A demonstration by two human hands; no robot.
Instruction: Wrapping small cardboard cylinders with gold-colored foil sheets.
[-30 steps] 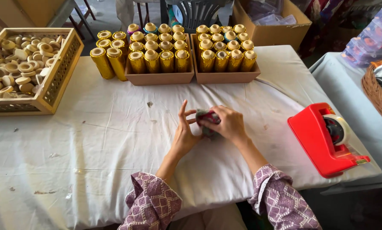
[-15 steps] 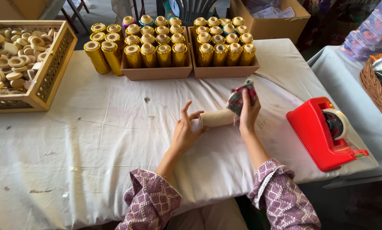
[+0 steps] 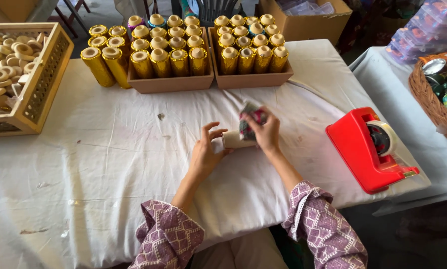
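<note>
Here, the person is sitting at a table under a white cloth [image 3: 109,164], both arms in purple patterned sleeves [image 3: 318,226] reaching forward; a pale cardboard tube [image 3: 232,139] is lying on its side near the middle of the cloth, between the two hands; the left hand [image 3: 206,152] is resting against the tube's open end with its fingers loosely spread and curled, thumb toward the tube; the right hand [image 3: 266,132] is gripping a dark patterned wrap [image 3: 248,124] and pressing it around the tube's far part, fingers closed over it. Beyond the hands, two shallow brown trays [image 3: 171,84] are standing side by side at the table's far edge, each packed with upright gold-wrapped tubes [image 3: 248,55]; a few more gold tubes are standing just left of the left tray, on the cloth. At the far left a wooden crate [image 3: 44,84] with perforated sides is holding pale round discs [image 3: 4,65]. To the right, near the table's edge, a red tape dispenser [image 3: 368,149] is sitting with its roll facing right; a wicker basket [image 3: 430,102] is showing at the far right on a neighbouring surface.
</note>
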